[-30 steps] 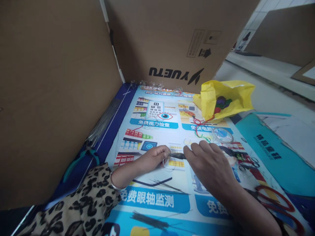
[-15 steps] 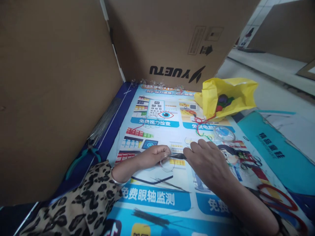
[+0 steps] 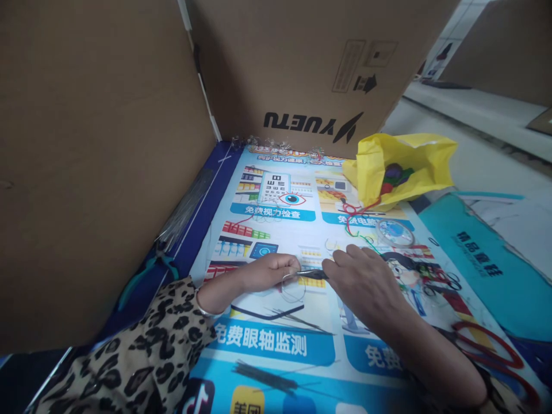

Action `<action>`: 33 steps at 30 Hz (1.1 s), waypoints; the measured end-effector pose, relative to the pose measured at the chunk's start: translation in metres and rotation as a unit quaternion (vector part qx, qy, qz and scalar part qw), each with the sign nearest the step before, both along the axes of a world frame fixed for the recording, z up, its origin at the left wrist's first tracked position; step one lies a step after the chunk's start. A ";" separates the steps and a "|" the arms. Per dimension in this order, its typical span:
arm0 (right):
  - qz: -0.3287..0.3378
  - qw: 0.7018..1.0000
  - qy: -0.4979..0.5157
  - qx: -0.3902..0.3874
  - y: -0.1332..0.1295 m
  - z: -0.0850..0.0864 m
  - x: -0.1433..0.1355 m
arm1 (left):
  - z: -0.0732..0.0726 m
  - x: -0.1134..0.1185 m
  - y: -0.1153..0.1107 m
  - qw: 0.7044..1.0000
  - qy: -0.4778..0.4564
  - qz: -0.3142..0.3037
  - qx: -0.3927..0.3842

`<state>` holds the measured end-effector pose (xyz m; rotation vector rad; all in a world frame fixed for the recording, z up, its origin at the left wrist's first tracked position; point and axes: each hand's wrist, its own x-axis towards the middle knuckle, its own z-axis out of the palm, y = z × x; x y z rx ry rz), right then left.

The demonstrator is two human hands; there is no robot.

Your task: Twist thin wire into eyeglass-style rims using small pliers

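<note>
Over the middle of the printed sheet, my left hand pinches a thin wire ring between thumb and fingers. My right hand is wrapped around a pair of pliers, and their dark tapered jaws point left and meet the wire at my left fingertips. The plier handles are hidden inside my right fist. Just below the hands, a few loose dark wires lie on the sheet. Closer to me rests a bundle of short dark wires.
Teal-handled pliers and long thin wires lie on the left. A yellow bag holds coloured thread at the back right, near a tape roll. Red-handled scissors lie right. Cardboard walls stand left and behind.
The view has shifted very slightly. Both hands keep the same grip on the wire ring and the pliers, with almost no visible movement.
</note>
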<state>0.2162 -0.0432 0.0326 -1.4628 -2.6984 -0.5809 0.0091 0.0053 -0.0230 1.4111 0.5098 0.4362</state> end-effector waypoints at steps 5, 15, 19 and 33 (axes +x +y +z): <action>0.009 1.000 -0.001 0.019 -0.001 0.005 0.000 | 0.000 0.000 0.000 1.000 0.007 0.003 -0.002; 0.014 0.999 0.005 0.035 -0.009 0.021 0.004 | 0.001 -0.001 0.001 1.000 0.003 0.001 0.005; 0.025 0.999 0.006 0.033 -0.011 0.021 0.003 | 0.001 -0.001 0.001 1.000 -0.005 -0.007 0.000; -0.005 0.998 0.004 0.055 -0.014 0.013 -0.007 | -0.001 0.002 0.000 1.000 0.000 0.010 0.006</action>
